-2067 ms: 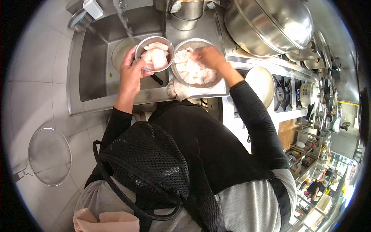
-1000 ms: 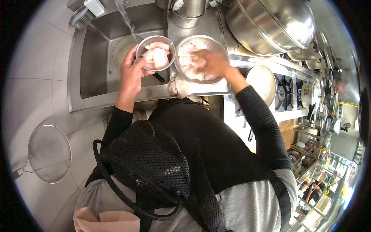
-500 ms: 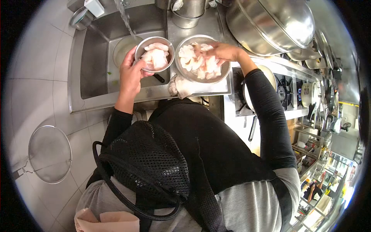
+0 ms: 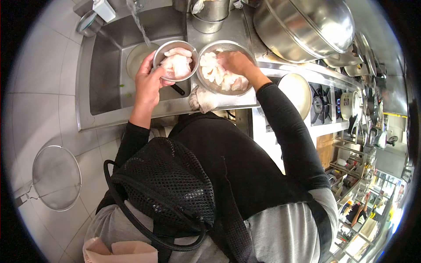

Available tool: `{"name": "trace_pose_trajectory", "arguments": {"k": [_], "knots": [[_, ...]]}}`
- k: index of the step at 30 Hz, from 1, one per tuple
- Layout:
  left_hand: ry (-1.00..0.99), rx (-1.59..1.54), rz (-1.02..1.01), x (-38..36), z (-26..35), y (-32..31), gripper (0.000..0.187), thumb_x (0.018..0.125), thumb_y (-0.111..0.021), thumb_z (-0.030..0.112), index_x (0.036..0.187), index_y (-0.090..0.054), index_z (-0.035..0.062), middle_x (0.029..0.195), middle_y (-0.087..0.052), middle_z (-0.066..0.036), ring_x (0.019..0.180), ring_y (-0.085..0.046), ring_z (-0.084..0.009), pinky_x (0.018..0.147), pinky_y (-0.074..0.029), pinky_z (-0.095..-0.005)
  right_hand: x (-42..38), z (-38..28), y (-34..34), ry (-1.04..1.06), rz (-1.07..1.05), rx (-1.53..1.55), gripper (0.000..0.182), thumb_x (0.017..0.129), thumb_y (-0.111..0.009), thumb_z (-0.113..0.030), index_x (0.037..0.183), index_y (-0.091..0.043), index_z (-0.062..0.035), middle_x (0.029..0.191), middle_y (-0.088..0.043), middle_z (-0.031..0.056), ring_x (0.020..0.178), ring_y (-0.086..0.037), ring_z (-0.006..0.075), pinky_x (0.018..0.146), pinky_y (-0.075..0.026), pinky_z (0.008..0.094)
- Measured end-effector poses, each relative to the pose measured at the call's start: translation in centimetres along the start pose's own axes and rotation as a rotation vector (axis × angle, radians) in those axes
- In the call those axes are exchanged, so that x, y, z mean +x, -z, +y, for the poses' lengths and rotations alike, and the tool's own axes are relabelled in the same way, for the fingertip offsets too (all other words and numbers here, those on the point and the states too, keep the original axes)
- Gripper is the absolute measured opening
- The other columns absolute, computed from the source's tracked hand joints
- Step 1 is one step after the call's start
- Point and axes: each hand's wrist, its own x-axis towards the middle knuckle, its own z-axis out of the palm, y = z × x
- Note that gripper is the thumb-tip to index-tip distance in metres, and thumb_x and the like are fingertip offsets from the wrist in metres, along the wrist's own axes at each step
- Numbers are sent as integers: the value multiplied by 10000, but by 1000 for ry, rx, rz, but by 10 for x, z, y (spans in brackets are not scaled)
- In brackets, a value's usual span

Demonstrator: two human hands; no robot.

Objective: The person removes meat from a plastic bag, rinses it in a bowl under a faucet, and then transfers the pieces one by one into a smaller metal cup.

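Observation:
My left hand (image 4: pixel 148 81) grips the near rim of a small steel bowl (image 4: pixel 191 51) over the sink; pale raw meat pieces (image 4: pixel 175 63) fill it. My right hand (image 4: pixel 235 62) is down inside a larger steel bowl (image 4: pixel 224 44) on the counter beside the sink, its fingers among more pale meat pieces (image 4: pixel 215 72). I cannot tell whether those fingers hold a piece. The two bowls stand side by side, almost touching.
Water runs from a tap (image 4: pixel 139 19) into a bowl in the sink (image 4: pixel 105 65). A crumpled cloth (image 4: pixel 202 100) lies on the counter edge. Big steel pans (image 4: pixel 307 26) and a stove (image 4: pixel 322 105) are to the right. A wire strainer (image 4: pixel 56 177) hangs at the left.
My right hand drew back from the far right rim of the larger bowl and now rests among the meat at its middle. The left hand and small bowl barely moved.

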Motion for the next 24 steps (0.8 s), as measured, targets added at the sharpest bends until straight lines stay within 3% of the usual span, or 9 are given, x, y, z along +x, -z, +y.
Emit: {"name": "trace_pose_trajectory", "arguments": {"k": [3, 5, 6, 9, 13, 17, 19, 21, 24], "knots": [[-5, 5, 7, 0, 2, -1, 561, 854, -517, -59, 1401, -461, 53, 1224, -613, -124, 845, -701, -205, 591, -620, -309, 12, -18, 30, -167, -387, 24, 372, 886, -671, -343, 1207, -669, -154, 1120, -695, 168, 936, -690, 304, 720, -569, 370], [-7, -7, 10, 0, 3, -1, 560, 857, -513, -60, 1403, -458, 52, 1231, -610, -125, 853, -702, -207, 588, -619, -310, 4, -10, 55, -503, -252, 538, 569, 913, -655, -454, 1298, -596, -39, 1107, -693, 158, 927, -688, 264, 728, -582, 357], [-4, -11, 2, -1, 4, 2, 544, 862, -502, -60, 1396, -463, 36, 1233, -598, -124, 882, -699, -210, 594, -625, -310, 12, -2, 71, -517, -495, 675, 641, 951, -629, -420, 1326, -500, 84, 1082, -677, 138, 917, -670, 210, 761, -597, 335], [0, -6, 9, -2, 4, 4, 531, 865, -491, -59, 1390, -466, 18, 1234, -586, -124, 915, -697, -213, 603, -631, -310, -2, 6, 85, -568, -418, 1171, 337, 984, -614, -263, 1200, -576, -7, 1072, -675, 132, 884, -668, 147, 767, -587, 279], [5, -9, 2, 0, 4, 6, 536, 861, -495, -59, 1392, -463, 14, 1232, -585, -124, 918, -698, -214, 609, -632, -312, -12, -8, 107, -493, -435, 1328, 291, 973, -566, -103, 1248, -538, -12, 1089, -664, 121, 911, -670, 162, 831, -592, 287], [-1, -7, -12, 2, 4, 6, 536, 862, -502, -56, 1392, -463, 15, 1243, -577, -123, 915, -698, -213, 607, -631, -312, -15, -8, 113, -434, -466, 1198, 289, 939, -595, -119, 1205, -570, -8, 1095, -676, 108, 958, -667, 152, 802, -588, 292], [3, -4, -20, 3, 3, 5, 534, 867, -508, -53, 1394, -462, 19, 1256, -567, -120, 912, -697, -213, 609, -634, -314, -10, -22, 128, -453, -769, 495, 336, 904, -664, -227, 1183, -612, -47, 1074, -691, 58, 995, -662, 155, 768, -578, 326], [1, -2, -12, 1, 4, -1, 543, 863, -508, -56, 1397, -459, 26, 1234, -590, -124, 880, -697, -208, 600, -623, -311, -5, -3, 94, -310, -739, 320, 349, 865, -710, -273, 1174, -658, -121, 1071, -692, 58, 900, -694, 245, 720, -594, 346], [-3, 2, -15, 4, 1, -4, 552, 860, -507, -59, 1402, -454, 34, 1222, -608, -129, 861, -698, -205, 594, -614, -308, 2, -13, 35, -2, -163, 5, 360, 845, -693, -294, 1170, -682, -140, 1120, -691, 136, 948, -674, 363, 841, -557, 430]]}}
